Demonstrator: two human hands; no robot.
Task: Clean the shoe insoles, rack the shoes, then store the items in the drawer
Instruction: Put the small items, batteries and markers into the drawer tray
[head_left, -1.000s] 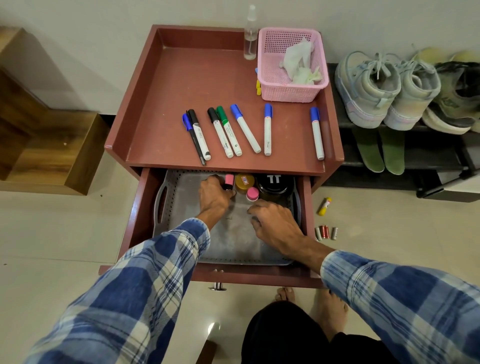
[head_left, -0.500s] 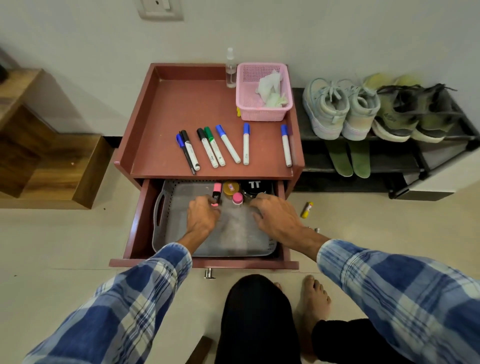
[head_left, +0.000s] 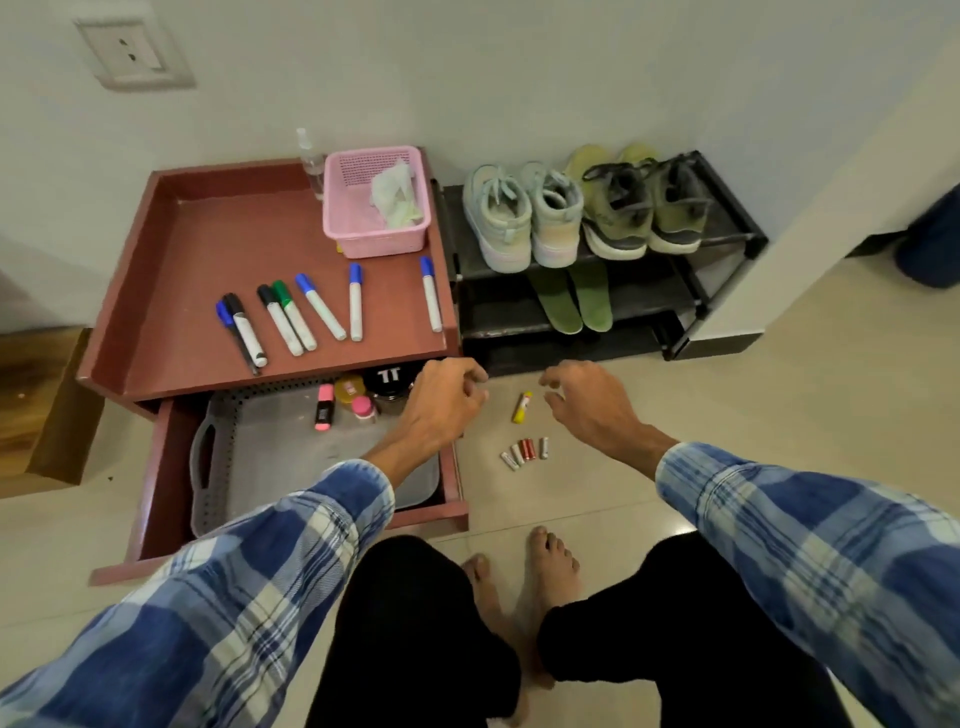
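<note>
The open drawer (head_left: 166, 467) holds a grey tray (head_left: 270, 457) with a pink highlighter (head_left: 324, 407), small jars (head_left: 358, 397) and a black tin (head_left: 388, 379) at its back. My left hand (head_left: 441, 400) hovers over the drawer's right edge, fingers loosely curled and holding nothing. My right hand (head_left: 587, 402) hovers above the floor, fingers spread and curved, just right of a yellow marker (head_left: 522, 407). Several small batteries (head_left: 524, 452) lie on the floor below it. Two pairs of shoes (head_left: 571, 213) stand on the black rack (head_left: 727, 244), with green insoles (head_left: 571, 301) on the shelf beneath.
Several markers (head_left: 311, 312) lie on the red cabinet top (head_left: 208, 244), beside a pink basket (head_left: 374, 208) with tissue and a clear spray bottle (head_left: 311, 161). A wooden step (head_left: 36, 415) is at the left. My bare feet (head_left: 519, 577) are on the tiled floor.
Both hands left the tray and moved right, toward the floor beside the drawer. The pink highlighter now lies in the tray. The view pulled back and turned right.
</note>
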